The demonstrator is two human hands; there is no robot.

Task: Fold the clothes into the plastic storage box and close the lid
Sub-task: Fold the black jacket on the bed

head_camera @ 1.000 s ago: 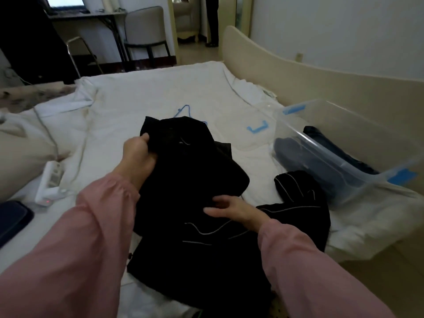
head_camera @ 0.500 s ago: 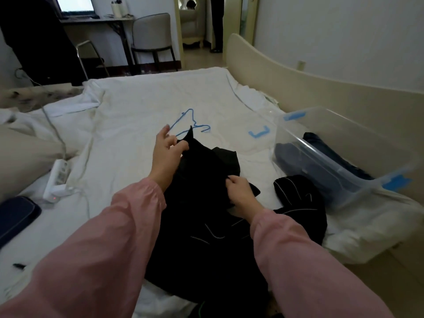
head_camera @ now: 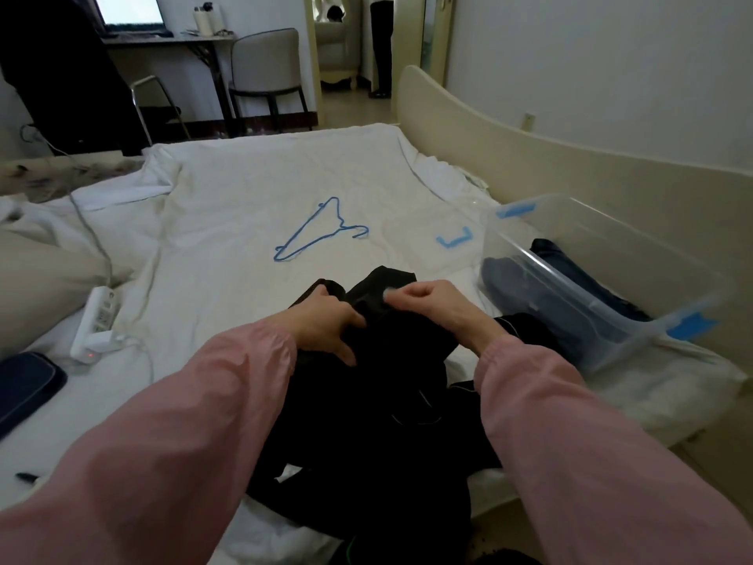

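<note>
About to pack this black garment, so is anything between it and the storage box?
Nothing visible. The black garment lies on the bed and the storage box sits open beside it on the right, dark clothes already inside.

A crumpled black garment (head_camera: 391, 401) with thin white piping lies on the bed just left of the clear, open-topped storage box (head_camera: 570, 281), which holds folded dark-blue clothes (head_camera: 546, 252).

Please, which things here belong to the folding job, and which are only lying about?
Job: black garment, gripped by left hand and right hand; clear storage box; dark blue clothes inside it.
Lying about: blue hanger; white power strip; dark pouch; grey chair.
</note>
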